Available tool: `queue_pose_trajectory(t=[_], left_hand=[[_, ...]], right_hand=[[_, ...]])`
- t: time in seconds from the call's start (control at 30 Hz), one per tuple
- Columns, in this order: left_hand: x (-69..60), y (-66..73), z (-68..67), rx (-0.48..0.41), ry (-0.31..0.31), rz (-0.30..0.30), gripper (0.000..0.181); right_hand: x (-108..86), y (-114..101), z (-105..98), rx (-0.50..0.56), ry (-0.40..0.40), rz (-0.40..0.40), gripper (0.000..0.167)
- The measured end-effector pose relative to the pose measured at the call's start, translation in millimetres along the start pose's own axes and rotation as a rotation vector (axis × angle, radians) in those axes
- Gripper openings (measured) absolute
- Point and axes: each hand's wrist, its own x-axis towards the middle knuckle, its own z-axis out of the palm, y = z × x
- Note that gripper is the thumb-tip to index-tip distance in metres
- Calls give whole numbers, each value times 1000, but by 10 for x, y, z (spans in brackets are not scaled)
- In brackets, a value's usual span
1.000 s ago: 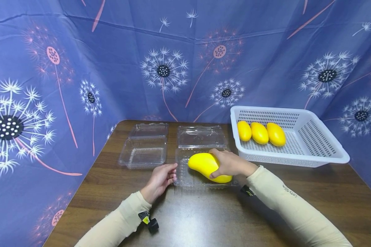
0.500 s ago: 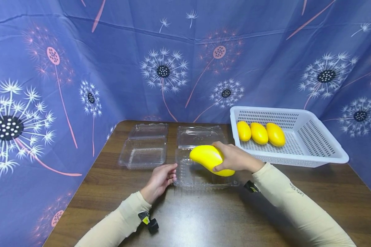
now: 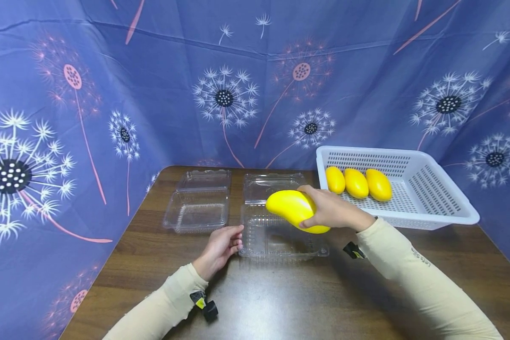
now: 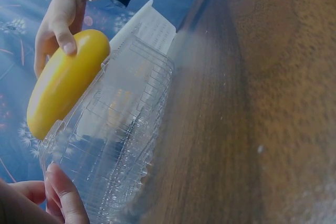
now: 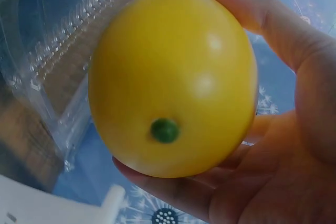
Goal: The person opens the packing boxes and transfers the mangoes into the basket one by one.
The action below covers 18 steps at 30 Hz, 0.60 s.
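Observation:
My right hand (image 3: 329, 208) grips a yellow mango (image 3: 291, 205), its fingers and thumb around the fruit, above an open clear plastic clamshell container (image 3: 263, 238). A green stem spot shows on the end of the mango (image 5: 173, 77) in the right wrist view. At the container's left rim, my left hand (image 3: 221, 248) pinches the plastic between thumb and fingers. The left wrist view has the mango (image 4: 71, 82) raised over the container rim, apart from it.
A second open clear container (image 3: 197, 208) stands to the left on the wooden table (image 3: 255, 302). At the right, a white slotted basket (image 3: 433, 215) holds three yellow mangoes (image 3: 357, 183). A blue dandelion-print cloth (image 3: 165, 94) hangs behind.
The right hand has lifted the mango out of the container and carried it up and slightly right. The left hand stays at the rim.

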Motion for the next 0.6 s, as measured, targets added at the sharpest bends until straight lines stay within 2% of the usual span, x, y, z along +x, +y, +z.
queue_pose_trajectory(t=[0.27,0.6], left_hand=[[33,-4,-6,9,14,-6,13],[21,-13,-4,6,16,-1,12]], right_hand=[[-40,33,-137,-36,28,17,89],[-55,64,-252,-33,53,17,89]])
